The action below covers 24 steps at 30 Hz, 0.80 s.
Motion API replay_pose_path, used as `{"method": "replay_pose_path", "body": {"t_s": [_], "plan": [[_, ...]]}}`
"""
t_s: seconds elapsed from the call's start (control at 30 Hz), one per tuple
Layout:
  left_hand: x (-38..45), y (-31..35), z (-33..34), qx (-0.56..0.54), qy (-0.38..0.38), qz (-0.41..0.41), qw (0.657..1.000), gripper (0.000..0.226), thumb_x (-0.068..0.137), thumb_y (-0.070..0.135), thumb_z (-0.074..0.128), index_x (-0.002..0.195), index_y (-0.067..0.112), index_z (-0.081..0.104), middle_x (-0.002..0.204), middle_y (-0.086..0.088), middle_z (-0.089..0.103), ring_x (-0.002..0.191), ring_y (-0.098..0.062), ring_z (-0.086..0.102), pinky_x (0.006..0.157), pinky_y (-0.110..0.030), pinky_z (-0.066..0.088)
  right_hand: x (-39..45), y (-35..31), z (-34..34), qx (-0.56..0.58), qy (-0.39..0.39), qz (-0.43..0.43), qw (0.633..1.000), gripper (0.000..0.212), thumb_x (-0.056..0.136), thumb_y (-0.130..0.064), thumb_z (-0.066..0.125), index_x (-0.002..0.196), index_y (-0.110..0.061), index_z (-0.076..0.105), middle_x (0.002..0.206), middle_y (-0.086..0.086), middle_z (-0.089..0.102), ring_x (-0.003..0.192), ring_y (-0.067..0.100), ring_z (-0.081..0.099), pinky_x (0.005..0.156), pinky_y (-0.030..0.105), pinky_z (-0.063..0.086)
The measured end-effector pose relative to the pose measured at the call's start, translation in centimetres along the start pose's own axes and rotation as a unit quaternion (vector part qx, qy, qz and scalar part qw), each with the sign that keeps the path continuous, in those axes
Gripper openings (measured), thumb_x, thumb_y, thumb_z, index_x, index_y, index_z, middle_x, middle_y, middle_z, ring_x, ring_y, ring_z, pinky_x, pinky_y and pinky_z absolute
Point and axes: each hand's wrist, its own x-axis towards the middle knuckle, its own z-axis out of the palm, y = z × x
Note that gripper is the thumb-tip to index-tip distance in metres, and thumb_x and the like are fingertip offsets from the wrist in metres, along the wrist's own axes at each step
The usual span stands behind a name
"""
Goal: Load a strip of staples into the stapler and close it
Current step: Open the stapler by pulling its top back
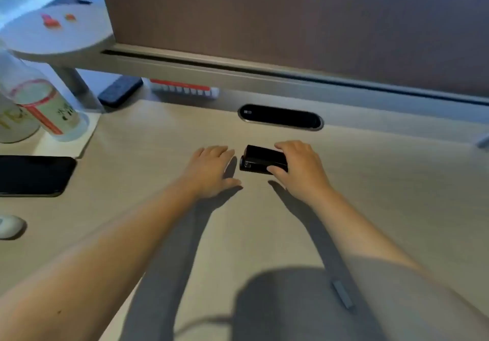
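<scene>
1. Right hand [297, 170] has got hold of the stapler [260, 160], fingers draped over the far side and top, thumb pressed on the near edge, so it's clamped from both sides at its right end.
2. Left hand [211, 172] isn't holding anything. It's flat on the desk [164, 171] palm down, fingers loosely spread, sitting just beside the stapler's left end but not touching it.
3. Stapler itself is a small, chunky black one, pretty glossy, lying long-ways left to right on the desk. Looks shut to me, the top sits right down on the base. There's a little silvery metal bit showing at the front of the left end. Right end is hidden under the hand.
4. It's sitting about mid-desk, a bit nearer than the dark oval cable slot [280, 117] at the back edge.
5. Can't spot a strip of staples anywhere for sure. The whole shot is a bit blurry, so small stuff is hard to call.
6. Off to the left, well away from the action: a black phone [34, 175] face down or screen off, can't tell which, a couple of bottles [39, 105] with labels, and something white and rounded [9, 225] at the desk's left edge.
7. Behind it all is a brown partition panel [291, 20] along the back of the desk.
</scene>
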Motion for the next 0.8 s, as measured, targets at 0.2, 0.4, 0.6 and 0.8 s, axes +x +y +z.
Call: {"method": "replay_pose_path", "body": {"t_s": [0.2, 0.4, 0.6, 0.8], "plan": [[2.0, 0.3, 0.4, -0.159, 0.087, -0.005, 0.983, 0.061, 0.073, 0.039, 0.065, 0.126, 0.013, 0.047, 0.134, -0.014, 0.051, 0.128, -0.029, 0.038, 0.105, -0.038, 0.030, 2.1, -0.6, 1.6, 0.087, 0.024, 0.017, 0.996, 0.048, 0.081, -0.028, 0.060, 0.124, -0.015, 0.044, 0.129, 0.010, 0.053, 0.119, 0.029, 0.042, 0.099, 0.040, 0.032], [3.9, -0.5, 2.6, -0.216, 0.134, 0.002, 0.967, 0.040, 0.069, 0.031, 0.070, 0.107, 0.018, 0.065, 0.130, -0.011, 0.055, 0.126, -0.026, 0.040, 0.106, -0.038, 0.027, 3.4, -0.4, 3.3, 0.085, 0.030, 0.058, 0.994, 0.047, 0.079, -0.028, 0.062, 0.122, -0.021, 0.046, 0.125, 0.007, 0.054, 0.117, 0.026, 0.042, 0.096, 0.036, 0.027], [4.0, -0.6, 3.0, -0.216, 0.145, 0.015, 0.965, 0.036, 0.067, 0.030, 0.072, 0.100, 0.015, 0.068, 0.126, -0.011, 0.057, 0.124, -0.028, 0.043, 0.106, -0.043, 0.029, 3.4, -0.2, 3.1, 0.104, 0.048, 0.038, 0.993, 0.031, 0.078, -0.021, 0.063, 0.108, -0.018, 0.057, 0.113, 0.009, 0.056, 0.110, 0.027, 0.043, 0.092, 0.036, 0.027], [3.7, -1.0, 3.3, -0.195, 0.141, 0.022, 0.970, 0.038, 0.068, 0.029, 0.072, 0.103, 0.014, 0.066, 0.125, -0.013, 0.057, 0.121, -0.030, 0.045, 0.104, -0.044, 0.030, 2.9, 0.1, 2.2, 0.215, 0.095, 0.015, 0.972, 0.027, 0.076, -0.009, 0.063, 0.103, -0.007, 0.057, 0.095, 0.002, 0.050, 0.090, 0.019, 0.046, 0.076, 0.004, 0.035]]}}
